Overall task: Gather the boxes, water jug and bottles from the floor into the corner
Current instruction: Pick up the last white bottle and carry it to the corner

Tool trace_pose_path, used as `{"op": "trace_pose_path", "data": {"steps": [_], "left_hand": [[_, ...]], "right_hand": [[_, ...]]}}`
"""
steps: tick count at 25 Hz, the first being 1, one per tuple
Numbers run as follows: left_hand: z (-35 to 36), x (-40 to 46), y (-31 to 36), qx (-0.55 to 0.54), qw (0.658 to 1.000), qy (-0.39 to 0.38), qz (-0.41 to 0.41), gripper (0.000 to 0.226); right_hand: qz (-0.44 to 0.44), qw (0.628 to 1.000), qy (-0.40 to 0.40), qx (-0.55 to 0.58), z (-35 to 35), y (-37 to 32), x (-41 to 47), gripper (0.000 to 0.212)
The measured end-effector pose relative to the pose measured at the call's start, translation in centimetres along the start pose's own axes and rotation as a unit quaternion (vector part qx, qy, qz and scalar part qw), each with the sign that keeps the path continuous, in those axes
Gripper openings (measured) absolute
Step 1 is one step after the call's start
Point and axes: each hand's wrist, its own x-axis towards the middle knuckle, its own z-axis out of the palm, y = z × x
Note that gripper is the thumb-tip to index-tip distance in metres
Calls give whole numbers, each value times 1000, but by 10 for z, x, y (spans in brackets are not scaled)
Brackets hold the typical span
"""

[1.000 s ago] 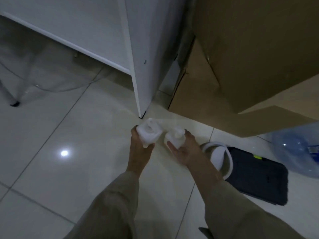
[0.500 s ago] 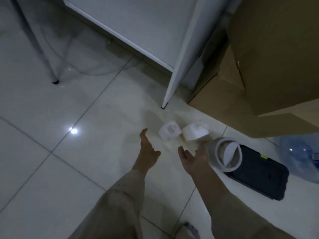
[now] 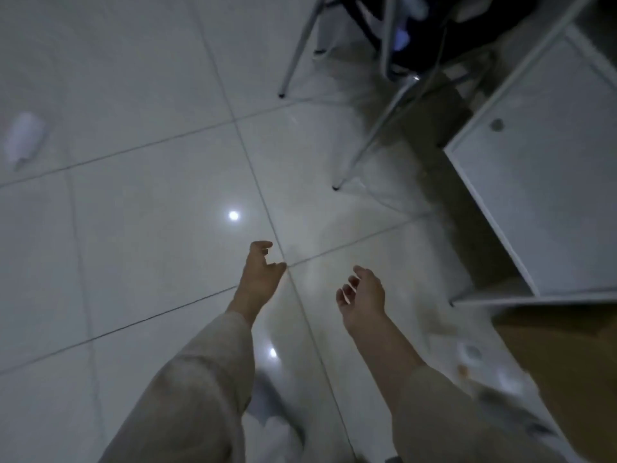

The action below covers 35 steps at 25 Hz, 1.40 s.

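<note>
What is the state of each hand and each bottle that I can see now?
left hand: empty, fingers loosely curled
right hand: empty, fingers loosely curled
white bottle: lying on the floor, far left
two small bottles: on the floor beside the cardboard box, blurred

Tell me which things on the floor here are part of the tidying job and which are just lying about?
Part of the job:
- pale bottle-like object lying far left on the floor, blurred
- small white bottles beside the brown cardboard box
- brown cardboard box
- empty left hand and right hand

Just lying about:
- white cabinet
- metal chair legs
- glossy tiled floor
</note>
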Motion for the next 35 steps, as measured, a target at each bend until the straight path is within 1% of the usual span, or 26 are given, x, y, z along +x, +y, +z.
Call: {"op": "trace_pose_path", "data": {"steps": [3, 6, 9, 12, 14, 16, 19, 21, 24, 27, 31, 33, 35], "left_hand": [[-104, 8, 9, -16, 997, 72, -8, 31], [-210, 8, 22, -37, 988, 149, -10, 26], [-304, 8, 30, -51, 974, 220, -17, 23], [-374, 15, 25, -73, 955, 285, -36, 21], [-409, 27, 23, -90, 946, 308, -53, 17], [-436, 44, 21, -98, 940, 318, -72, 14], [-466, 69, 16, -129, 915, 368, -105, 13], [-477, 85, 14, -150, 901, 384, -130, 15], [-495, 115, 7, -181, 884, 400, -157, 13], [-530, 149, -1, -219, 867, 414, -169, 17], [-593, 204, -3, -235, 863, 409, -178, 18], [-625, 234, 1, -232, 868, 407, -167, 18], [-656, 266, 1, -229, 871, 400, -171, 18]], "right_hand": [[28, 992, -68, -102, 82, 23, -31, 14], [21, 969, -121, -214, 166, 47, -69, 14], [-20, 934, -177, -311, 242, 66, -108, 16], [-62, 887, -232, -394, 305, 76, -134, 16], [-88, 856, -258, -439, 349, 79, -138, 17], [-115, 834, -266, -468, 390, 78, -133, 18], [-134, 799, -278, -516, 455, 81, -118, 16], [-148, 773, -284, -548, 491, 84, -108, 16], [-156, 733, -296, -593, 554, 103, -99, 18], [-148, 710, -319, -610, 620, 136, -100, 26], [-138, 682, -337, -634, 705, 180, -103, 26], [-140, 660, -360, -644, 746, 196, -104, 23], [-149, 643, -359, -660, 788, 210, -97, 17]]}}
